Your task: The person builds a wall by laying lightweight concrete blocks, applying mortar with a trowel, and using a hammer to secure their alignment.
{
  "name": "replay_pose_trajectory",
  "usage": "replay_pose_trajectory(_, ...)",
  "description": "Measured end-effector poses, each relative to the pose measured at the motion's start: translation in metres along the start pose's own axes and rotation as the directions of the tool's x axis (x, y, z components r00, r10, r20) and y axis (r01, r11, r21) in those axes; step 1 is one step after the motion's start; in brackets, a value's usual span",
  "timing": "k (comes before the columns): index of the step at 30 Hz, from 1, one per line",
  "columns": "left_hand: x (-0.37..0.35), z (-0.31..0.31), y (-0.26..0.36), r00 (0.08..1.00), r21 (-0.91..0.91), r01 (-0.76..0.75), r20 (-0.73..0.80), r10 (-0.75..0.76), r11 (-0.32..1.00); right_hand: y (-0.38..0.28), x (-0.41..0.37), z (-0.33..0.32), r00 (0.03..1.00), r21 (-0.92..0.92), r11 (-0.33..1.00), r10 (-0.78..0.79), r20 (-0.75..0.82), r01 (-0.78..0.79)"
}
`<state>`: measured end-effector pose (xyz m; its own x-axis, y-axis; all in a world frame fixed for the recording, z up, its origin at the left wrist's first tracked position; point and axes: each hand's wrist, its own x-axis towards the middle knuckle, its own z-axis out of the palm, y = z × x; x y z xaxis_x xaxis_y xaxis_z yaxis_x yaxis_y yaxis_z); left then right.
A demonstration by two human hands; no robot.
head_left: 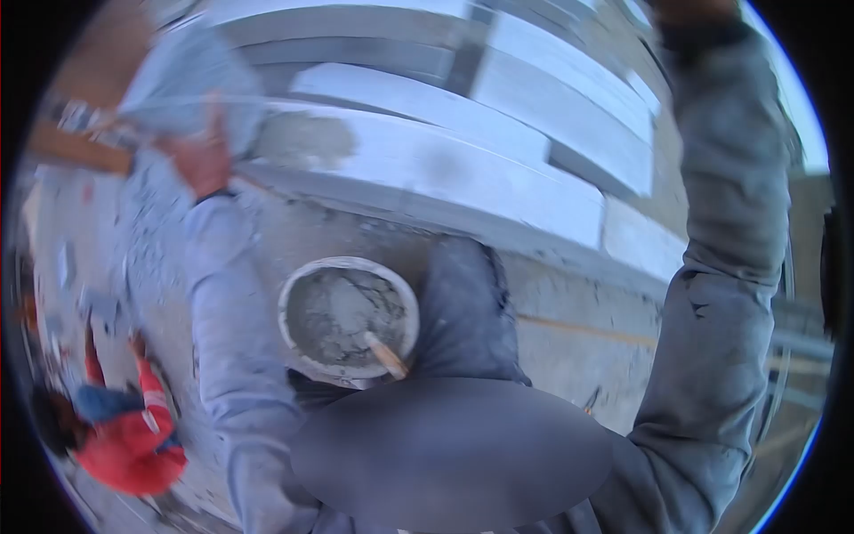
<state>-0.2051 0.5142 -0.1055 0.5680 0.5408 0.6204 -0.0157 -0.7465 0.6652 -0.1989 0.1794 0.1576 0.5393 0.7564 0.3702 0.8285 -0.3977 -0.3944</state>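
My left hand reaches to the upper left, thumb and fingers apart, against or just in front of a pale grey block. Motion blur hides whether it presses on the block. My right hand is raised at the top right and mostly cut off by the frame edge, so its fingers do not show. A round bucket stands by my leg, with wet grey mortar inside. The wooden handle of a tool sticks up out of the mortar.
Long white blocks lie in rows ahead of me, one with a wet grey patch. A wooden piece juts in at the left. Grey rubble covers the left ground. A person in red crouches at the lower left.
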Motion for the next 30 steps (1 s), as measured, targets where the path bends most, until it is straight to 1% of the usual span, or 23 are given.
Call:
replay_pose_trajectory(1, 0.003, 0.006, -0.011, 0.993, 0.03, -0.083, -0.076, 0.085, 0.996, 0.001, -0.031, -0.026, 0.999, 0.112, 0.993, 0.027, 0.025, -0.03)
replay_pose_trajectory(4, 0.007, -0.005, 0.018, 0.97, -0.162, -0.242, -0.048, 0.237, 0.957, 0.013, -0.145, -0.1, 0.979, 0.434, 0.878, 0.167, 0.116, -0.201)
replay_pose_trajectory(5, 0.008, -0.01, 0.015, 0.979, -0.115, -0.198, 0.026, 0.202, 0.974, 0.013, -0.198, -0.106, 0.964, 0.418, 0.886, 0.099, 0.246, -0.198)
replay_pose_trajectory(6, 0.013, -0.012, 0.009, 0.983, -0.059, -0.157, 0.09, 0.162, 0.986, 0.007, -0.228, -0.074, 0.939, 0.513, 0.81, 0.125, 0.321, -0.283)
replay_pose_trajectory(8, 0.005, -0.006, 0.011, 0.998, -0.003, -0.014, -0.054, 0.014, 1.0, -0.004, -0.288, -0.009, 0.869, 0.642, 0.61, 0.174, 0.464, -0.465)
replay_pose_trajectory(9, 0.006, -0.008, 0.005, 0.999, -0.014, -0.016, -0.036, 0.015, 1.0, -0.002, -0.323, 0.038, 0.742, 0.608, 0.43, 0.326, 0.586, -0.668)
replay_pose_trajectory(10, 0.013, -0.01, -0.001, 0.997, -0.103, -0.064, 0.025, 0.067, 0.993, -0.001, -0.365, 0.096, 0.539, 0.627, -0.01, 0.501, 0.677, -0.779)
replay_pose_trajectory(11, 0.017, -0.01, -0.003, 0.988, -0.191, -0.107, 0.085, 0.125, 0.976, 0.006, -0.417, 0.159, 0.229, 0.471, -0.237, 0.638, 0.735, -0.85)
replay_pose_trajectory(12, 0.014, -0.009, 0.003, 0.985, -0.188, -0.114, 0.109, 0.136, 0.975, 0.015, -0.504, 0.235, 0.339, 0.16, 0.309, 0.708, 0.62, -0.938)
replay_pose_trajectory(13, 0.008, -0.008, 0.012, 0.99, -0.261, -0.107, 0.058, 0.126, 0.96, 0.023, -0.588, 0.309, 0.439, -0.337, 0.625, 0.756, 0.486, -0.704)
replay_pose_trajectory(14, 0.005, -0.002, 0.019, 0.994, -0.336, -0.103, 0.004, 0.111, 0.936, 0.008, -0.599, 0.322, 0.086, -0.372, 0.27, 0.892, 0.443, -0.888)
replay_pose_trajectory(15, 0.003, 0.005, 0.015, 0.993, -0.337, -0.107, 0.016, 0.119, 0.936, -0.009, -0.608, 0.333, -0.29, -0.393, -0.124, 0.872, 0.395, -0.911)
replay_pose_trajectory(16, 0.002, 0.009, -0.001, 0.988, -0.229, -0.093, 0.096, 0.118, 0.969, -0.012, -0.652, 0.372, -0.271, -0.39, -0.054, 0.803, 0.53, -0.919)
replay_pose_trajectory(17, 0.007, 0.009, -0.024, 0.985, -0.108, -0.095, 0.136, 0.109, 0.99, -0.029, -0.67, 0.413, -0.36, -0.491, -0.103, 0.809, 0.465, -0.865)
replay_pose_trajectory(18, 0.017, 0.0, -0.049, 0.985, 0.032, -0.1, 0.142, 0.094, 0.994, -0.03, -0.662, 0.418, -0.374, -0.495, -0.065, 0.742, 0.557, -0.867)
replay_pose_trajectory(19, 0.019, -0.008, -0.047, 0.989, 0.087, -0.092, 0.121, 0.081, 0.992, -0.027, -0.659, 0.436, -0.343, -0.481, -0.045, 0.758, 0.555, -0.876)
replay_pose_trajectory(21, 0.009, -0.009, -0.019, 0.997, 0.089, -0.069, 0.048, 0.065, 0.994, -0.017, -0.645, 0.456, -0.339, -0.478, -0.066, 0.789, 0.513, -0.876)
replay_pose_trajectory(23, 0.001, -0.01, 0.004, 0.993, 0.074, -0.105, -0.039, 0.108, 0.992, -0.017, -0.639, 0.454, -0.351, -0.467, -0.081, 0.773, 0.528, -0.881)
replay_pose_trajectory(24, 0.002, -0.009, 0.013, 0.989, 0.051, -0.131, -0.058, 0.134, 0.99, -0.002, -0.695, 0.497, -0.366, -0.384, -0.118, 0.639, 0.677, -0.916)
replay_pose_trajectory(25, 0.001, -0.008, 0.021, 0.984, 0.03, -0.159, -0.076, 0.161, 0.987, -0.031, -0.694, 0.475, -0.127, -0.293, 0.028, 0.86, 0.494, -0.956)
replay_pose_trajectory(27, 0.004, -0.006, 0.028, 0.98, 0.007, -0.167, -0.103, 0.167, 0.986, -0.03, -0.636, 0.409, -0.252, -0.466, 0.055, 0.782, 0.57, -0.883)
replay_pose_trajectory(28, -0.001, -0.006, 0.021, 0.985, -0.029, -0.157, -0.079, 0.154, 0.987, -0.038, -0.647, 0.401, -0.264, -0.485, 0.053, 0.785, 0.561, -0.873)
replay_pose_trajectory(30, 0.005, -0.004, 0.019, 0.99, -0.086, -0.127, -0.067, 0.121, 0.988, -0.047, -0.667, 0.385, 0.053, -0.063, 0.089, 0.9, 0.432, -0.994)
